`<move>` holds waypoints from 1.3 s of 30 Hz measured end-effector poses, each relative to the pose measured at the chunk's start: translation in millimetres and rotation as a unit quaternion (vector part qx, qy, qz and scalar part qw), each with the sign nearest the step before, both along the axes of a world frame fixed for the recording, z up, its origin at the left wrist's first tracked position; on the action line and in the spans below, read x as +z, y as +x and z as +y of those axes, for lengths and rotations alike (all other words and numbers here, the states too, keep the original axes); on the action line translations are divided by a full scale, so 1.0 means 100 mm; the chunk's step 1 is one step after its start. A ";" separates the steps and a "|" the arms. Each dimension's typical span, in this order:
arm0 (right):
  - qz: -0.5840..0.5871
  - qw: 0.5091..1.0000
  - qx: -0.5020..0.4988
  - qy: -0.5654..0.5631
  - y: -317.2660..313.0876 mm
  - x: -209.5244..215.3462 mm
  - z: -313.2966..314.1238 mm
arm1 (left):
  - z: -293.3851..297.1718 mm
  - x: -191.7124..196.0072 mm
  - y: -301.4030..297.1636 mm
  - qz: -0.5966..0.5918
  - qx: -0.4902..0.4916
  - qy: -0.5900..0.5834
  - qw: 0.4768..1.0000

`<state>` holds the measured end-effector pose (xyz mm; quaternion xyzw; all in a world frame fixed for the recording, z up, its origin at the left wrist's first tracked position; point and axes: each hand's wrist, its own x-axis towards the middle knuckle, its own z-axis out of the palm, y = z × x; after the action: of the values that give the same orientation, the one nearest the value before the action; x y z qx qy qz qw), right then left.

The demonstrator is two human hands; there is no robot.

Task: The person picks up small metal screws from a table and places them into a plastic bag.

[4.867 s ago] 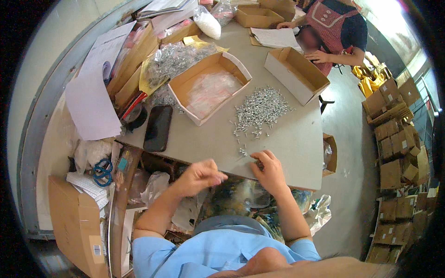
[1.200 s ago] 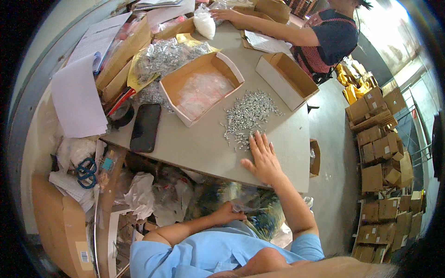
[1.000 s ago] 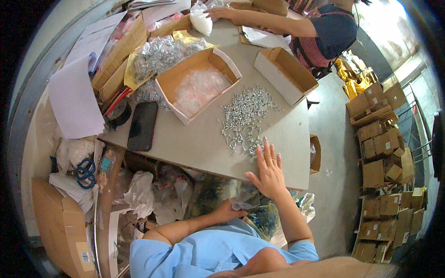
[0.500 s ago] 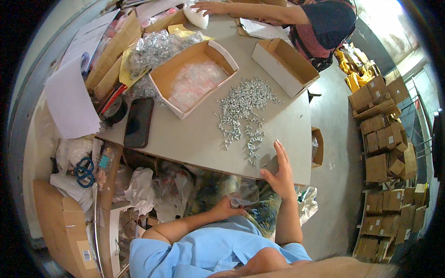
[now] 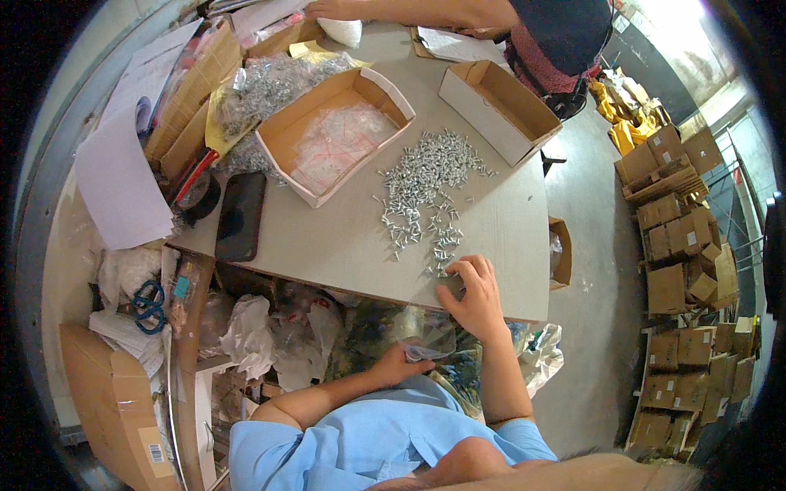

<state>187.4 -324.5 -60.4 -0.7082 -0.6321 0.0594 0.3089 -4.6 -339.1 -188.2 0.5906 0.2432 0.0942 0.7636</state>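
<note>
Just below the table's front edge, my left hand (image 5: 399, 365) is closed on a small clear plastic bag (image 5: 432, 337). My right hand (image 5: 475, 299) reaches over the edge with its fingers bent and the thumb held apart. Its fingertips are at the near end of a spread of small silver screws (image 5: 430, 176). A few screws lie right beside the thumb and forefinger, and none is plainly held. Behind the screws to the left, a shallow open cardboard box (image 5: 282, 131) holds several flat clear bags (image 5: 340, 143).
A narrow white box (image 5: 491, 114) stands right of the screws. A black phone (image 5: 241, 217) lies near the left front edge, by bags of metal parts (image 5: 274, 90). Across the table, a co-worker's arm (image 5: 434, 11) reaches to a white bag (image 5: 342, 31). Cartons (image 5: 675, 237) are stacked at right.
My right hand has moved left and its fingers have bent down toward the nearest screws. My left hand still holds the bag. The co-worker's arm has shifted farther back.
</note>
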 end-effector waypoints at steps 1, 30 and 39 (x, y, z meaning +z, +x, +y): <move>0.005 1.000 -0.002 -0.001 0.00 0.00 0.00 | -0.01 -0.02 0.00 -0.008 0.010 0.000 1.000; 0.010 0.999 -0.020 0.040 0.03 -0.02 0.22 | -0.02 -0.08 0.03 -0.024 0.035 0.001 0.999; -0.018 0.999 -0.031 0.025 0.00 -0.05 0.13 | 0.02 0.09 0.00 0.011 0.022 0.023 0.999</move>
<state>187.3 -311.9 -65.1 -0.7203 -0.6170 0.0215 0.3163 -4.2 -337.1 -179.4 0.6036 0.2623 0.1106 0.7448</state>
